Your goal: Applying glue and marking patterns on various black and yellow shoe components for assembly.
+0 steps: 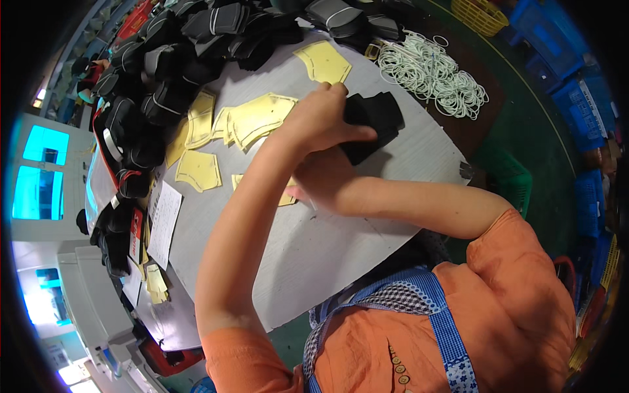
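Note:
My left hand (318, 121) reaches across the grey table (314, 249) and is closed on a black fabric piece (375, 118), held just above the tabletop. My right hand (322, 182) lies under my left forearm, right below the black piece. Its fingers are hidden, and a yellow cut piece (286, 199) peeks out at its fingertips. More yellow pattern pieces (252, 118) lie spread on the table just left of my left hand, and one (322, 62) lies beyond it.
A pile of black shoe parts (170, 72) runs along the table's far and left sides. White cord loops (432, 75) lie at the far right. A printed sheet (164, 219) sits at the left edge. Blue crates (576, 98), a yellow basket (481, 13) and a green crate (508, 177) stand on the floor.

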